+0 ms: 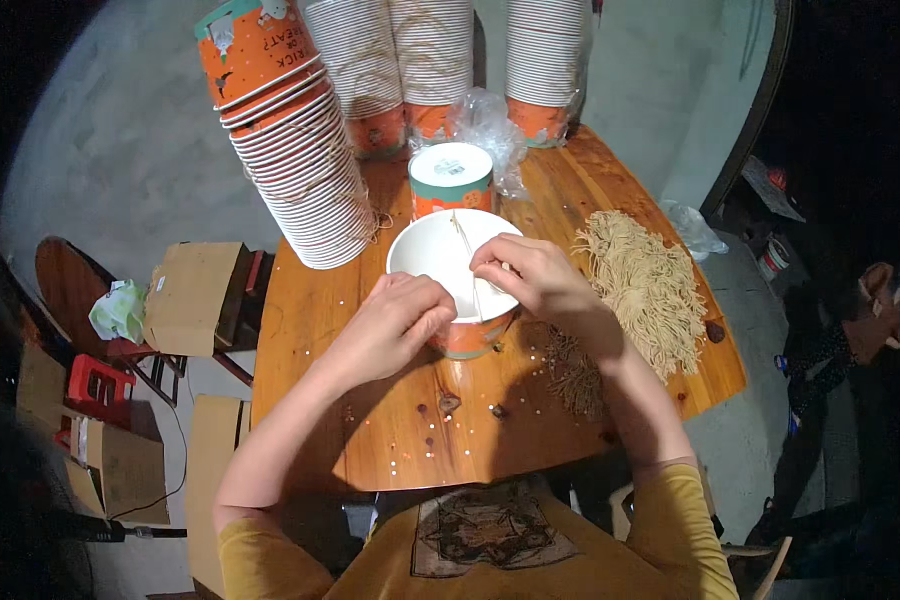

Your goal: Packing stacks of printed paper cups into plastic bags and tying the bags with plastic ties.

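Head view: my left hand [395,325] was curled, fingers pinched on the near rim of an open orange paper bucket [452,270] with a white inside, which stood at the middle of the round wooden table [370,440]. My right hand [530,278] sat over the bucket's right rim, fingertips pressed together on a thin tan string [467,262] that ran across the opening. A second bucket, upside down [451,177], stood just behind the open one. A leaning stack of nested buckets [295,140] stood behind it to the left, more stacks [435,65] at the far edge, crumpled clear plastic [490,125] between them. A heap of tan strings [645,285] lay right of my right hand. Cardboard boxes [190,295] sat off the table's left side.
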A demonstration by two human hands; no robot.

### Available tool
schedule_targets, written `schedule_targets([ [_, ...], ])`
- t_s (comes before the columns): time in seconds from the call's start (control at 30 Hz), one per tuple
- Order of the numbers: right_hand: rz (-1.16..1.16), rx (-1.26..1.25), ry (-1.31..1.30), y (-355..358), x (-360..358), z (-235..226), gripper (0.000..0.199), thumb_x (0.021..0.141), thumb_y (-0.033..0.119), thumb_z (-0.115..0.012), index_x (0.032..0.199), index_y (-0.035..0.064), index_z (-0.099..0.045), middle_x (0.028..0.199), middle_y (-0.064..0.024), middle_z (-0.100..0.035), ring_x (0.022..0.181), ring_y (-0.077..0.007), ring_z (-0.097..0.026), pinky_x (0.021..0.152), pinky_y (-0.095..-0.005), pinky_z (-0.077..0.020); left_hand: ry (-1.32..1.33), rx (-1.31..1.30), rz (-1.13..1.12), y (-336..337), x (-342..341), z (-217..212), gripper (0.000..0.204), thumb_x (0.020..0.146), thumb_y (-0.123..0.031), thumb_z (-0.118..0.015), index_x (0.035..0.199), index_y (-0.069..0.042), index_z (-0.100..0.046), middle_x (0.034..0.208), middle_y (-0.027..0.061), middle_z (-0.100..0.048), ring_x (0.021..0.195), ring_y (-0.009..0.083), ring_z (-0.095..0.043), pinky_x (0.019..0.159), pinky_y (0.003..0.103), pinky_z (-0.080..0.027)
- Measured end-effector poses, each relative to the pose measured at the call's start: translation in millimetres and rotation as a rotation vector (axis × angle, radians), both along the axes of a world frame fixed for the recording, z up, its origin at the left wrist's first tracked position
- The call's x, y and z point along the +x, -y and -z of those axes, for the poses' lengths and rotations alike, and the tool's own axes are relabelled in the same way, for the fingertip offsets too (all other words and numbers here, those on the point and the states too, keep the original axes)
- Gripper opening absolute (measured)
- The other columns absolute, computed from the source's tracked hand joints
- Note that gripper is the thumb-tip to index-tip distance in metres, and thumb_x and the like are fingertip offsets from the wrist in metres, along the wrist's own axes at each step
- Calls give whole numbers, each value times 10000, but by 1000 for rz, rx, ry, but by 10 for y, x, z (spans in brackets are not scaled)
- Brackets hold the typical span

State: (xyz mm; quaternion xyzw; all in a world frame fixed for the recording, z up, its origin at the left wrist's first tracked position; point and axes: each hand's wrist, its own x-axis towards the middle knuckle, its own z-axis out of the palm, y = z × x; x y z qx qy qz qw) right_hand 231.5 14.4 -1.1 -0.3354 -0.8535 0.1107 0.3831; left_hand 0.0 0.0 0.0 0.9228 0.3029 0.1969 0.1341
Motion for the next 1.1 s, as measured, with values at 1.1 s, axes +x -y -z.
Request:
schedule_targets([
  [1.1,273,99,-34,19,-230,33,92,869,123,-562,855,34,-543,742,-171,-599,692,-366,-598,578,-420,-459,350,127,-136,107,180,203,165,808,-96,-609,925,-41,-507,795,101,-517,904,273,-516,945,399,-325],
])
